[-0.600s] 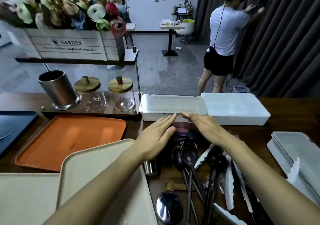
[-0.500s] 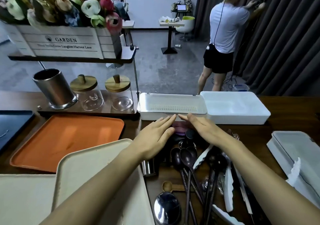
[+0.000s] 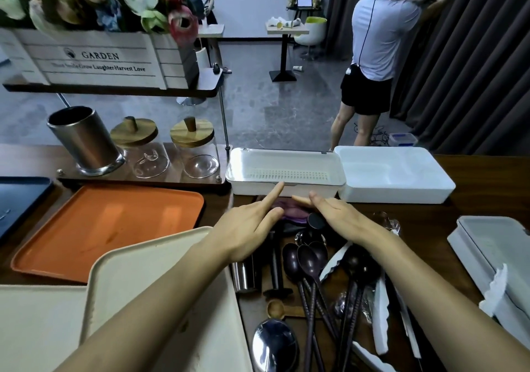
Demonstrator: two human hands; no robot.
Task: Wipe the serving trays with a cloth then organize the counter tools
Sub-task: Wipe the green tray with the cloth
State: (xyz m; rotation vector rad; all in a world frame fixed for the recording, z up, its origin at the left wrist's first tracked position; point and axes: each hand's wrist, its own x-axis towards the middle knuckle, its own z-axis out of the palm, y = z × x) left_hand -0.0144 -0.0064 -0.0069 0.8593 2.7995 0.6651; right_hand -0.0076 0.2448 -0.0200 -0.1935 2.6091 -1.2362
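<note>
My left hand (image 3: 246, 225) and my right hand (image 3: 332, 214) reach forward side by side with straight fingers, over a purple cloth (image 3: 286, 209) lying in front of a white slotted drainer box (image 3: 286, 170). The left index fingertip touches the box's front edge. Whether the hands touch the cloth I cannot tell. An orange tray (image 3: 109, 228) lies to the left, a beige tray (image 3: 160, 291) nearer me, a dark blue tray (image 3: 20, 202) at the far left. Dark spoons (image 3: 309, 262), white tongs (image 3: 380, 323) and a steel ladle (image 3: 274, 343) lie heaped under my forearms.
A white lidded box (image 3: 395, 173) adjoins the drainer on the right. A grey container (image 3: 496, 257) sits at the right edge. A steel utensil cup (image 3: 84, 139) and two glass jars (image 3: 140, 150) stand on a rack at the back left. A person (image 3: 375, 56) stands beyond the counter.
Both hands have stayed over the cloth; the left index finger has stretched forward to the drainer box's edge. My view has shifted slightly down and closer.
</note>
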